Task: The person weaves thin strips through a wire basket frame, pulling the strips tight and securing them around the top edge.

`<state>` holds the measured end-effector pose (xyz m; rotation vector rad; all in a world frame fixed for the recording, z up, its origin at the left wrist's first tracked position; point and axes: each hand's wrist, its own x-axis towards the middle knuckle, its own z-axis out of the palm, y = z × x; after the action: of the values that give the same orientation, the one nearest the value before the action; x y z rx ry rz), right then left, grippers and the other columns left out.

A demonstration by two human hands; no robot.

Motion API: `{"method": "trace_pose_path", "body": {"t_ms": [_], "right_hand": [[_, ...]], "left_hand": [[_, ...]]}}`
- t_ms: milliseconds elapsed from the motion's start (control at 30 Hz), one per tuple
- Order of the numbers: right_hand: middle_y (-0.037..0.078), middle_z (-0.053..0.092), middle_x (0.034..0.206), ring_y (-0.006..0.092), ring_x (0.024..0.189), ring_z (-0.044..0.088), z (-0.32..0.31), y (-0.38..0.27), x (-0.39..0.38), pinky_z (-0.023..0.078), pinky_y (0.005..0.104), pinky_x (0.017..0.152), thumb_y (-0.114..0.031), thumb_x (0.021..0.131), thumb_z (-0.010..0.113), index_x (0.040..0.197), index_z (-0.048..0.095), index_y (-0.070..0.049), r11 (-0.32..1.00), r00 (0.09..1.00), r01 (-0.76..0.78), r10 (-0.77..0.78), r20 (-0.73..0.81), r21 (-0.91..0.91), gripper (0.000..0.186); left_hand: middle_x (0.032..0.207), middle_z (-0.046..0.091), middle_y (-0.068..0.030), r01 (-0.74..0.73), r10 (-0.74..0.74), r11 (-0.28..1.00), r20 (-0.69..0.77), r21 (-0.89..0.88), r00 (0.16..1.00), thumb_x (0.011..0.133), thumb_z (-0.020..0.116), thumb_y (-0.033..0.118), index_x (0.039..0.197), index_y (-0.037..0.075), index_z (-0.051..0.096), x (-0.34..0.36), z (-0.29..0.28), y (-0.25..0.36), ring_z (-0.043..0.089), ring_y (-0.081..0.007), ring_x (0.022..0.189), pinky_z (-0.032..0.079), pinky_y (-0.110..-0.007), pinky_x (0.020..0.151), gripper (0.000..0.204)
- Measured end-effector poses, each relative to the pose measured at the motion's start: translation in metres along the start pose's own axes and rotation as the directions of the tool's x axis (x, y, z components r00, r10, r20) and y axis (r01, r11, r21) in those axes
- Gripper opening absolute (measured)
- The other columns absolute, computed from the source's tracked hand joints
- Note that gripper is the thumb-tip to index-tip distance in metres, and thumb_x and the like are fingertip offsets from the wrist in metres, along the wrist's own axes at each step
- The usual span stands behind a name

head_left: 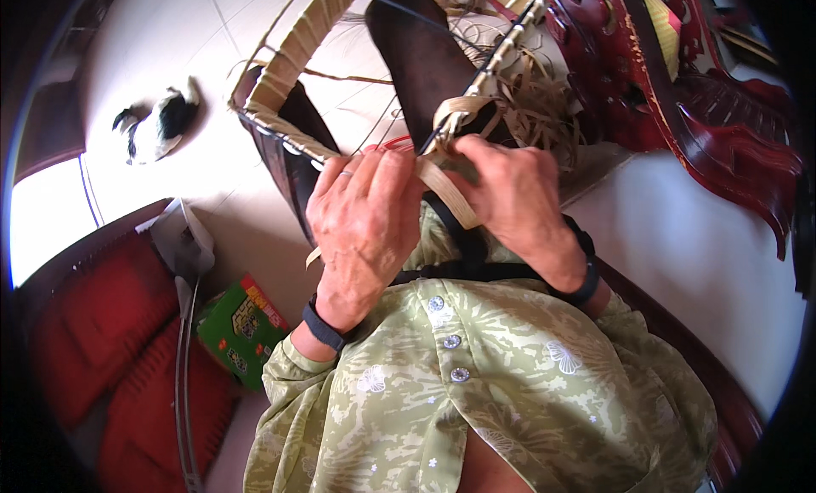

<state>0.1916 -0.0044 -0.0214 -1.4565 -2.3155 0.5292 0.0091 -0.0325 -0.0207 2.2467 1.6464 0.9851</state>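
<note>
A rectangular wire frame [245, 112], partly wrapped in pale flat woven strips [299, 48], rests in front of me over two dark, long surfaces [406, 42]. My left hand [361, 217] is closed on the frame's near edge, its fingertips hidden behind it. My right hand [518, 204] pinches at the near right rail, where a loose pale strip [450, 195] hangs down between my hands. A bit of red cord [395, 143] shows just above my left fingers.
A tangle of loose strips [531, 102] lies behind the frame. A carved red wooden chair [714, 153] stands at right. A black-and-white animal [157, 127] lies on the tiled floor [212, 42]. Red cushions [102, 323], metal crutch-like tubing [183, 357] and a green printed packet [238, 331] are at left.
</note>
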Motion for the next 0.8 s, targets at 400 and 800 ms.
{"method": "trace_pose_path", "body": {"t_ms": [400,800], "right_hand": [[0.0,0.036,0.057,0.0085,0.048,0.032,-0.098,0.056,-0.046,0.027,0.0247,0.047,-0.013,0.088,0.056,0.064,0.041,-0.008,0.188,0.892,-0.16,0.449,0.06,0.969,0.028],[0.0,0.059,0.06,0.0122,0.055,0.057,-0.157,0.064,-0.094,0.052,0.0269,0.058,-0.011,0.081,0.075,0.074,0.066,-0.006,0.37,0.564,0.708,0.215,-0.797,0.602,0.013]], "left_hand": [[0.075,0.058,-0.0043,-0.052,0.052,0.998,0.01,-0.025,0.999,0.084,0.071,0.01,0.088,0.008,0.058,0.0,0.002,0.016,0.061,-0.0216,0.067,0.05,-0.036,0.074,0.014],[0.065,0.058,-0.0075,0.028,-0.019,0.999,-0.211,0.039,0.977,0.089,0.068,0.009,0.084,0.007,0.058,0.052,-0.008,-0.026,0.055,-0.0233,0.053,0.043,-0.036,0.056,0.012]]}}
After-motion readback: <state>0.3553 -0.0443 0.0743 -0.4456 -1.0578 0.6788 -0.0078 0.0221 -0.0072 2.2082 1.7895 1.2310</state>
